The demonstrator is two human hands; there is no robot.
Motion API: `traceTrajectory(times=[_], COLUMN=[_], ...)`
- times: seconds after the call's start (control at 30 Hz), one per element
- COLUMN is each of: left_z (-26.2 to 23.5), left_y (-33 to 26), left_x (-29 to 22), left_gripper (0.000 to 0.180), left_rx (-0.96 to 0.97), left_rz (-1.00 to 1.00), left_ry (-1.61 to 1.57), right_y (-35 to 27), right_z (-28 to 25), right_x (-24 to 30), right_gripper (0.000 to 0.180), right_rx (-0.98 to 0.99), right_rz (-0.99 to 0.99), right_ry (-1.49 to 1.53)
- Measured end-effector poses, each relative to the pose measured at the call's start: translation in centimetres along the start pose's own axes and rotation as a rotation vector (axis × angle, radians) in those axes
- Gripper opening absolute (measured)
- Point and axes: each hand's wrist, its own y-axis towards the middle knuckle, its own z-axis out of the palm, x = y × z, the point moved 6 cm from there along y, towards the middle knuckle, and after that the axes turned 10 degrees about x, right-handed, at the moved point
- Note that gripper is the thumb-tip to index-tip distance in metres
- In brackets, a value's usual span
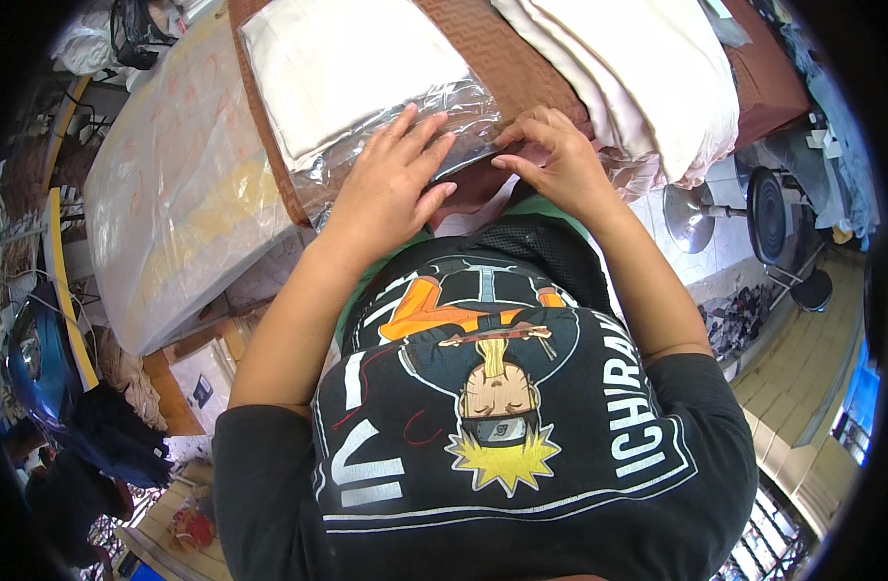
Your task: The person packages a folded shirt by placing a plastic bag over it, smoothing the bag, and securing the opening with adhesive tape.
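A folded white cloth lies inside a clear plastic bag on a brown textured cover in front of me. The bag's loose, crinkled end points toward my body. My left hand rests on that end, its fingers spread over the plastic. At the bag's near right corner is my right hand, with bent fingers touching the plastic's edge. Its thumb stands apart from the fingers, and a gap shows between them. Neither hand grips the white cloth.
Right of the bag lies a pile of folded white cloth on the brown cover. A large plastic-wrapped bundle stands to the left. A round black stool and a metal base are on the right-hand floor.
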Motion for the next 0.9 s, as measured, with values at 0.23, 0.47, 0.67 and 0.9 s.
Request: traceTrajectory(times=[0.23,0.47,0.67,0.9], left_z=[1.8,2.1,1.9,1.5], left_y=[0.1,-0.1,0.0,0.1], left_x=[0.0,-0.1,-0.1,-0.1], left_gripper=[0.052,0.027,0.014,0.017], left_rx=[-0.023,-0.179,-0.224,-0.194], left_rz=[-0.024,-0.049,-0.004,-0.035], left_ry=[-0.027,-0.027,-0.116,-0.164], right_y=[0.2,0.2,0.4,1.3], right_z=[0.6,0.6,1.5,1.4], right_x=[-0.4,2.4,3.0,2.8], right_gripper=[0.022,0.025,0.022,0.015], right_rx=[-0.007,-0.054,0.049,0.063], right_rz=[0.038,-0.205,-0.276,-0.343], right_ry=[0.052,-0.251,-0.365,-0.568])
